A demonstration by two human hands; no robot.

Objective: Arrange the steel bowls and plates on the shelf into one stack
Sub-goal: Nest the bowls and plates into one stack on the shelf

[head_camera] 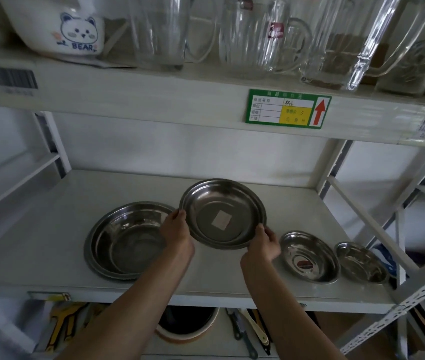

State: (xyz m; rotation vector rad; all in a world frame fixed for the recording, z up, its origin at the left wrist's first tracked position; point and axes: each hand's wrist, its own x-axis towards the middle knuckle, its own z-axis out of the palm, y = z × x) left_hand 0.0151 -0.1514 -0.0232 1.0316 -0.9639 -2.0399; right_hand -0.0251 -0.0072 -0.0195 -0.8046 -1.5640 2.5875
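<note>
Steel plate (223, 213) with a pale rectangular sticker (221, 220) on its flat centre is held up between two bare hands, lifted off the white shelf (50, 229) and tipped so its hollow side faces the camera, far rim higher than the near rim. Being round, it has no long axis; the sticker's longer side runs from lower left to upper right. The left hand (176, 229) is clamped on the plate's left rim, thumb over the edge at the front and fingers hidden behind. The right hand (264, 244) pinches the lower right rim the same way, thumb on the inner face.

Left of the held plate, and partly hidden by the left hand, lies a large steel bowl (128, 237), open side up, nested on a wider plate (94, 263) whose rim shows round its left and front edge. Right of the held plate, just beyond the right hand, a smaller steel dish (308, 257) rests flat on the shelf with a dark label in its base. Farther right again, close beside that dish, sits the smallest steel bowl (362, 263) near the shelf's right end.

Above the held plate, the upper shelf's front edge carries a green price tag (288, 109) with a red arrow pointing up. On that upper shelf stand glass jugs (255, 37) and a white bowl (58, 27) printed with a bear.
</note>
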